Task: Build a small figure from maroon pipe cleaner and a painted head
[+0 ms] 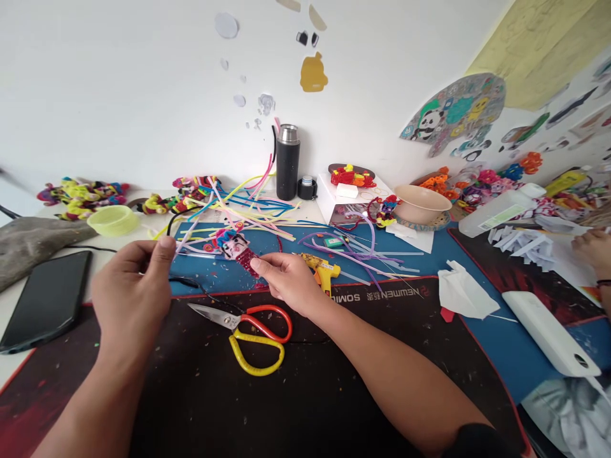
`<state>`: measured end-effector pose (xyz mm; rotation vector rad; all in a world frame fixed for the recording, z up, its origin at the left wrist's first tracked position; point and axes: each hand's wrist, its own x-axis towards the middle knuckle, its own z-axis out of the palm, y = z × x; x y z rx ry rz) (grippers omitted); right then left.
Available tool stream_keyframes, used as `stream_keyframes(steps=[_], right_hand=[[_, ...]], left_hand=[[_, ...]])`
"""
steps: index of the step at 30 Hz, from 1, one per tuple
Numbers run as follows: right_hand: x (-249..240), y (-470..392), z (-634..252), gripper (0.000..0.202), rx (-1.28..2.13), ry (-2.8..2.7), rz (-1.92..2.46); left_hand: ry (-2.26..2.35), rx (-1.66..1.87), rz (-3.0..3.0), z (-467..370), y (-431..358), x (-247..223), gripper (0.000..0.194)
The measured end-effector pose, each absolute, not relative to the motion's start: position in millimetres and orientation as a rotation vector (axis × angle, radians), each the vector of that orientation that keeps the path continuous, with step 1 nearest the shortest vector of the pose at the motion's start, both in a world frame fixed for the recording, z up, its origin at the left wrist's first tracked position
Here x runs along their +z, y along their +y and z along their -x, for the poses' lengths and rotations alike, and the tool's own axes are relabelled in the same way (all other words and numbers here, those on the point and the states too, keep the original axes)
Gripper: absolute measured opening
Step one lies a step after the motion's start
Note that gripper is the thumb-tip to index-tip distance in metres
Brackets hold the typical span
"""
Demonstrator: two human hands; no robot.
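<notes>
My left hand [136, 289] is closed in a pinch on a black pipe cleaner [179, 216], whose curved end rises above my fingertips. Between the thumb and fingers of my right hand [289, 277] is a small doll [233, 247] with a white face, blue and pink headdress and dark red body, tilted with its head to the left. Below both hands, scissors [231, 321] with one red and one yellow handle lie on the dark mat, blades pointing left. Just behind my right hand sits a yellow glue gun [326, 272].
Loose colored pipe cleaners [252, 213] spread behind my hands. A black thermos [287, 165] stands by the wall. A phone [45, 299] lies left, near a green bowl [113, 221]. Toward the right are a beige bowl [422, 205], a white device [548, 331] and another person's hand [592, 254].
</notes>
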<state>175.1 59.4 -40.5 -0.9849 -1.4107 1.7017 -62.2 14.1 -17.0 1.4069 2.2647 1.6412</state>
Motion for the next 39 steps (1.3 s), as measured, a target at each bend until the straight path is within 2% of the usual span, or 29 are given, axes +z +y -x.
stream_keyframes(steps=[3,9,14,39], right_hand=[[-40.9,59.8,-175.4,0.048,1.7,-1.403,0.979],[-40.4,59.3,-174.7,0.048,1.681,-1.422,0.985],[-40.5,58.2,-174.0,0.053,1.634,-1.495,1.044],[-39.4,54.6,-173.7,0.055,1.597,-1.543,1.096]], left_hand=[[2.335,1.465,-1.542,57.6,13.3,-10.1,0.024],[2.036,1.696,-2.148,38.1,9.2,-11.2,0.02],[1.895,1.636,-2.402,34.4,9.7,-17.4,0.008],[1.937,1.522,-2.365,35.5,11.9,-22.3,0.014]])
